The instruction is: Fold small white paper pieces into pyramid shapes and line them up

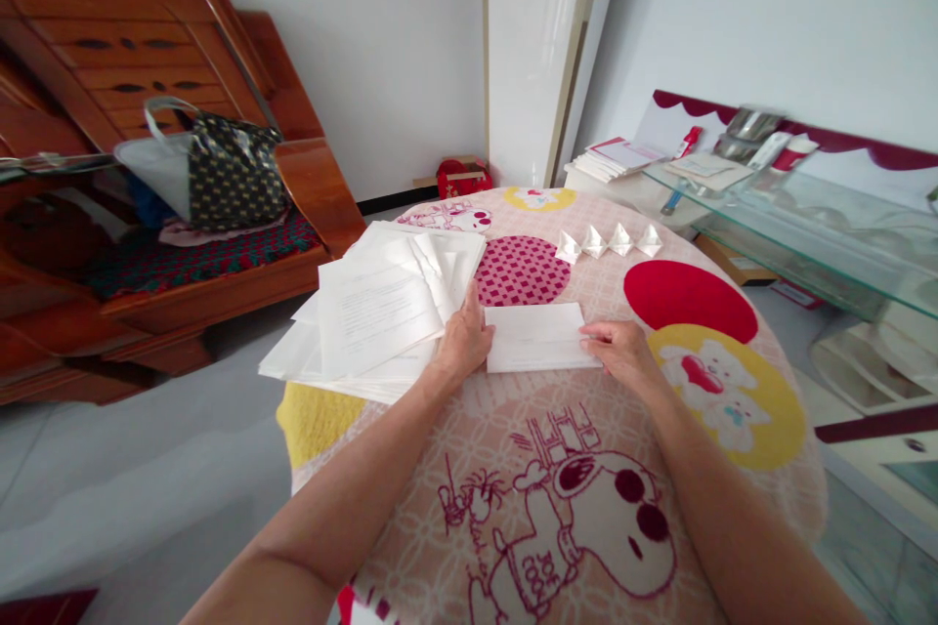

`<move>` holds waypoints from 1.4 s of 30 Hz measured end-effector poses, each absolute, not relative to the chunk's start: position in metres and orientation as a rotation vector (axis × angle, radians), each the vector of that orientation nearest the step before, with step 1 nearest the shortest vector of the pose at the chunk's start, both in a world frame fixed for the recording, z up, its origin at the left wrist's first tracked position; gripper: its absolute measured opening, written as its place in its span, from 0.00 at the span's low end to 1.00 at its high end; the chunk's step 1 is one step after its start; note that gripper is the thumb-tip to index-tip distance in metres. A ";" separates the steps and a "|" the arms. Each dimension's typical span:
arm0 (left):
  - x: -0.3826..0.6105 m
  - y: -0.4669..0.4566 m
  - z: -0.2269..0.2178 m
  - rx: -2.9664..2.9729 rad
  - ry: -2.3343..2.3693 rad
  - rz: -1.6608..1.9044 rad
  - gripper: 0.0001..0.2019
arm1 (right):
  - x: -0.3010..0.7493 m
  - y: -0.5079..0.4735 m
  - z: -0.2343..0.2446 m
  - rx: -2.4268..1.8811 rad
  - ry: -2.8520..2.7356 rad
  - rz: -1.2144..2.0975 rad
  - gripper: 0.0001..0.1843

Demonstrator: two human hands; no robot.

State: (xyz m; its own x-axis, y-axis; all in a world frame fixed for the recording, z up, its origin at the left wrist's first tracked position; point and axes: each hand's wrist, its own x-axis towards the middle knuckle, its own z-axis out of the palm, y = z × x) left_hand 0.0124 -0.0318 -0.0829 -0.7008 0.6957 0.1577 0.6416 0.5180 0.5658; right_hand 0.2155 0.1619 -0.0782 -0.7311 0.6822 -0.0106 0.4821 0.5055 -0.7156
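Observation:
A white sheet of paper (538,340), folded into a flat rectangle, lies on the cloth-covered round table in front of me. My right hand (622,352) pinches its right edge between thumb and fingers. At the left edge, my left hand (467,344) holds the paper with the thumb near the corner; its lower fingers are partly hidden. Beside that hand is a pile of loose white paper (373,317), some sheets printed, with torn strips (432,273) on top. Several small folded paper shapes (593,241) with pointed tips stand in a row beyond the sheet.
The patterned tablecloth (542,430) covers the table. A glass-topped stand (821,234) with papers, a red bottle (689,142) and metal pots is at the right. To the left is a wooden bench (176,49) holding a dark patterned bag (238,171). A tall white cabinet unit (532,68) stands behind.

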 end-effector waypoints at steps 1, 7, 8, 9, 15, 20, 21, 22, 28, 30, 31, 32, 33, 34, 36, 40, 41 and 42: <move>0.012 -0.032 -0.083 1.170 2.656 0.936 0.46 | 0.215 0.162 -0.078 -0.985 -2.479 1.050 0.22; 0.012 -0.032 -0.083 1.169 2.655 0.944 0.46 | 0.215 0.162 -0.077 -0.973 -2.482 1.048 0.22; 0.012 -0.032 -0.083 1.170 2.653 0.948 0.46 | 0.215 0.162 -0.077 -0.977 -2.482 1.044 0.22; 0.012 -0.033 -0.084 1.172 2.652 0.952 0.46 | 0.215 0.162 -0.077 -0.980 -2.482 1.042 0.22; 0.012 -0.033 -0.085 1.186 2.655 0.956 0.46 | 0.215 0.162 -0.076 -0.960 -2.479 1.058 0.21; 0.013 -0.032 -0.082 1.184 2.672 0.901 0.43 | 0.215 0.162 -0.076 -0.958 -2.490 1.047 0.21; 0.013 -0.033 -0.081 1.186 2.677 0.861 0.41 | 0.215 0.162 -0.075 -0.973 -2.494 1.044 0.21; 0.015 -0.033 -0.079 1.199 2.682 0.810 0.38 | 0.214 0.161 -0.075 -0.990 -2.497 1.042 0.22; 0.027 -0.034 -0.068 1.364 2.793 0.454 0.22 | 0.213 0.159 -0.072 -1.028 -2.509 1.045 0.22; 0.029 -0.032 -0.065 1.444 2.808 0.436 0.20 | 0.213 0.159 -0.073 -1.015 -2.503 1.046 0.22; 0.028 -0.031 -0.064 1.509 2.795 0.458 0.19 | 0.213 0.159 -0.073 -1.005 -2.498 1.047 0.21; 0.027 -0.029 -0.064 1.584 2.764 0.502 0.19 | 0.213 0.159 -0.074 -0.994 -2.490 1.047 0.21; 0.024 -0.027 -0.065 1.667 2.708 0.557 0.21 | 0.213 0.159 -0.074 -0.984 -2.483 1.047 0.21; 0.021 -0.026 -0.066 1.744 2.631 0.615 0.23 | 0.213 0.159 -0.075 -0.977 -2.478 1.048 0.20; 0.015 -0.024 -0.071 1.859 2.424 0.683 0.27 | 0.213 0.160 -0.075 -0.971 -2.483 1.045 0.20; 0.006 -0.027 -0.076 1.917 2.170 0.741 0.32 | 0.213 0.162 -0.076 -0.939 -2.496 1.025 0.18; 0.006 -0.028 -0.076 1.922 2.139 0.751 0.30 | 0.213 0.162 -0.076 -0.924 -2.492 1.023 0.17; 0.008 -0.030 -0.075 1.931 2.111 0.745 0.28 | 0.213 0.162 -0.076 -0.914 -2.488 1.022 0.17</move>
